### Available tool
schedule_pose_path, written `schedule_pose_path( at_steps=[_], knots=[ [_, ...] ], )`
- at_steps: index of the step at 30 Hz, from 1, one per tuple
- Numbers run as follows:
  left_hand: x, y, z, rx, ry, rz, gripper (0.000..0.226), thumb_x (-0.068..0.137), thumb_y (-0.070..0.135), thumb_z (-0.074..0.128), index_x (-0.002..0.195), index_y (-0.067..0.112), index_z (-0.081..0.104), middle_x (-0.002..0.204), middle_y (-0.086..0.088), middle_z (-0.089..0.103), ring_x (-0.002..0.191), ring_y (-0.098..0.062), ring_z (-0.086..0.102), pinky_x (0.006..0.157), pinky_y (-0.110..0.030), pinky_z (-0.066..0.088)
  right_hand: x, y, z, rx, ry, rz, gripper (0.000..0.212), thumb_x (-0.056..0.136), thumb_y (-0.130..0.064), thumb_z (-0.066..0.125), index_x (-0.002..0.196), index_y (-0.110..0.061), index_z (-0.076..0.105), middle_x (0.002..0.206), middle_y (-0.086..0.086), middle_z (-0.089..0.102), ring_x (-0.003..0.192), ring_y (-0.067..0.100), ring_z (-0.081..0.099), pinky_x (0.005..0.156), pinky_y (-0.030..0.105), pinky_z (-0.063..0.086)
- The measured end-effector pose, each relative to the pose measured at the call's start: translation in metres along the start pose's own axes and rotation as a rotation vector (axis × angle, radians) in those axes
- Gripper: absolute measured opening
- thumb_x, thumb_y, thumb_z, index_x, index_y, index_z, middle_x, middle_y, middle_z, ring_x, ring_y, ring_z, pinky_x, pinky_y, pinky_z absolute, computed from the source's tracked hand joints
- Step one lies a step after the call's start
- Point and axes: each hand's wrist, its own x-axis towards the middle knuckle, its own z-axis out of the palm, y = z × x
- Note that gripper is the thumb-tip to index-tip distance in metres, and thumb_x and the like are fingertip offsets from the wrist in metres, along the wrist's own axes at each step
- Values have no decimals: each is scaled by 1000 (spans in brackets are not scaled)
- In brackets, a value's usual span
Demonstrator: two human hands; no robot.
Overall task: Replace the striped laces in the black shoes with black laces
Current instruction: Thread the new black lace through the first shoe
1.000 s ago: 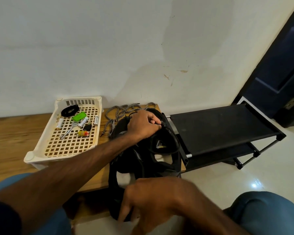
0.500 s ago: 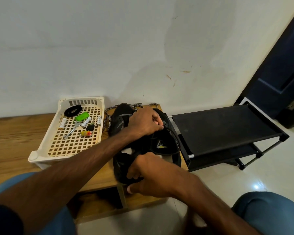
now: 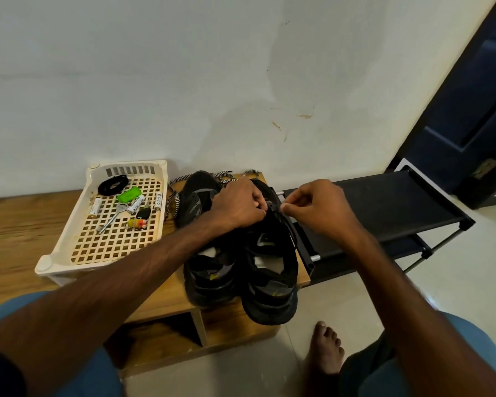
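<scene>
Both shoes [image 3: 209, 282] sit side by side on the bench [image 3: 26, 224], heels toward me, left hand [image 3: 238, 203] curled round the eyelet end of the right-side one while right hand [image 3: 318, 207] pinches a black lace [image 3: 287, 224] coming off it, striped laces [image 3: 174, 196] piled behind them, tray [image 3: 45, 266] off left.

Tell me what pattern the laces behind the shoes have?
The laces are black-and-white striped, in the head view.

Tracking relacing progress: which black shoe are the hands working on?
The shoe beside the black rack: left hand grips it, right hand pinches its black lace; the other shoe lies nearer the basket.
</scene>
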Motion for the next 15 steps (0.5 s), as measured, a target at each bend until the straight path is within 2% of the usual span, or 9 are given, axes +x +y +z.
schedule_pose_path(
  at_steps=[3,5,7,9,12,15],
  knots=[
    [-2,3,3,8,43,-24,8,81,24,82,87,28,82,83,10,74,88,-11,70,83,-37,61,-1,2,13,7,-147,28,25,90,-44,75,96,-21,81,84,-7,77,76,2,72,68,19,58],
    [-4,5,5,16,62,-44,6,82,24,81,87,28,82,78,11,72,88,-12,71,80,-36,60,-2,2,20,-24,-129,30,23,90,-39,77,98,-18,80,87,-4,77,75,5,72,69,22,59],
    [-6,7,6,33,82,-67,7,84,23,78,87,28,82,80,9,73,88,-14,71,80,-36,60,-2,1,22,-42,-105,45,20,91,-30,77,105,-17,79,94,-2,76,78,4,70,67,19,57],
    [-7,8,7,57,94,-96,8,85,24,75,89,25,82,86,4,75,90,-18,72,81,-39,60,-1,0,21,-49,-106,51,24,91,-28,75,112,-17,78,102,0,75,85,7,71,73,21,58],
    [-5,6,8,76,111,-139,13,86,24,71,94,17,79,91,-1,75,92,-22,71,83,-41,61,0,0,17,3,-125,76,27,92,-27,73,117,-17,77,110,2,76,99,12,71,92,35,60],
    [-6,4,9,73,123,-158,10,81,21,72,87,20,79,86,3,74,87,-19,71,78,-38,60,0,0,17,20,-145,88,29,93,-25,72,121,-20,75,117,3,75,104,14,71,96,40,59]
  ],
)
